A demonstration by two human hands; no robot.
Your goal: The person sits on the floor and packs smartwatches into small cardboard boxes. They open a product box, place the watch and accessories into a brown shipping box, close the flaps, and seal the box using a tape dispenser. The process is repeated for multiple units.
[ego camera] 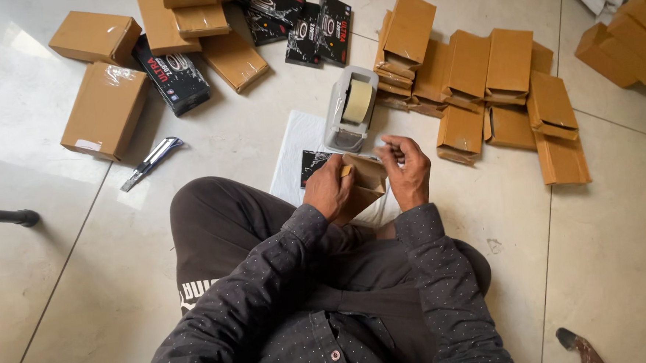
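I sit on a tiled floor with a small brown cardboard box (365, 178) held over my lap. My left hand (328, 188) grips its left side. At the box's upper right edge, my right hand (406, 168) has its fingers curled and pinched, seemingly on a strip of tape I cannot clearly see. A grey tape dispenser (350, 108) with a pale tape roll stands just beyond my hands on a white sheet (292, 157). A black packet (310, 164) lies partly under the box.
Several open brown boxes (509, 83) lie flat and stacked to the right. Sealed brown boxes (104, 108) and black product boxes (177, 75) lie at the upper left. A utility knife (151, 162) rests on the floor to the left. A dark rod (4, 216) enters at the left edge.
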